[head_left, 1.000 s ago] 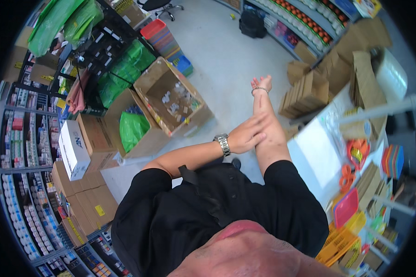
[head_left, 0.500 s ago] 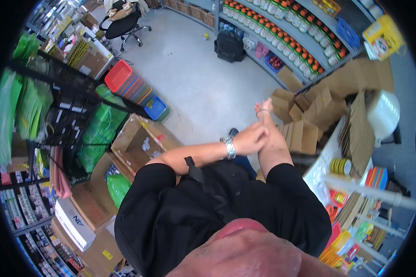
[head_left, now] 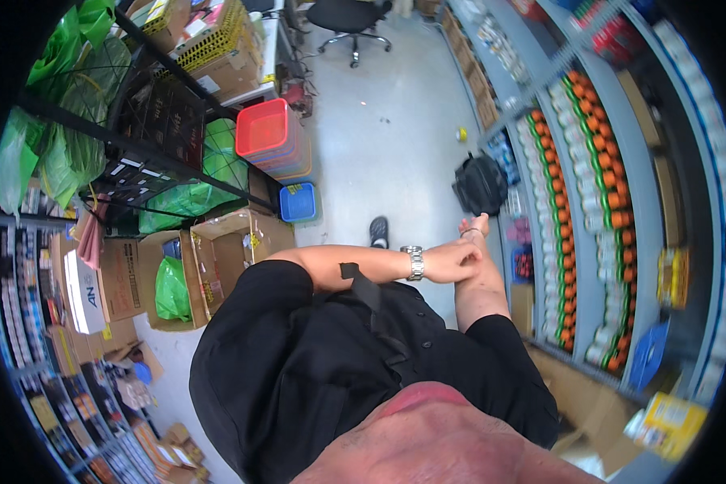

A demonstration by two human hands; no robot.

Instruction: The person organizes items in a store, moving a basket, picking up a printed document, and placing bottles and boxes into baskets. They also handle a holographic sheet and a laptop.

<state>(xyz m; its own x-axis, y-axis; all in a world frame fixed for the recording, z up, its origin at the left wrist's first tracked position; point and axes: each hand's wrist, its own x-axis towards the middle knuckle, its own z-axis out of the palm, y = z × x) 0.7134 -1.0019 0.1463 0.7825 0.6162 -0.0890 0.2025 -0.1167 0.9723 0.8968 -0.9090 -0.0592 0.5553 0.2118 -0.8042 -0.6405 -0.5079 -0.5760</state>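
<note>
My left hand (head_left: 450, 264), with a silver metal watch (head_left: 414, 263) on its wrist, reaches across in front of my black shirt. Its fingers are curled in against my right forearm (head_left: 482, 286), and nothing shows in them. My right arm stretches forward, past the left hand. At its end my right hand (head_left: 477, 225) is turned palm up with the fingers apart, holding nothing. A thin band circles that wrist. A black backpack (head_left: 480, 184) on the floor lies beyond the right hand.
Grey shelves of white jars with orange lids (head_left: 613, 218) line the right side. At left stand stacked plastic tubs (head_left: 264, 129), a blue bin (head_left: 298, 202), open cartons (head_left: 218, 242) and a black rack hung with green bags (head_left: 81, 153). An office chair (head_left: 351, 24) stands far ahead.
My view has turned to the right and moved on, so the jar shelves are now beside me. The cartons and bench at right have mostly left view. My left hand remains at my right forearm.
</note>
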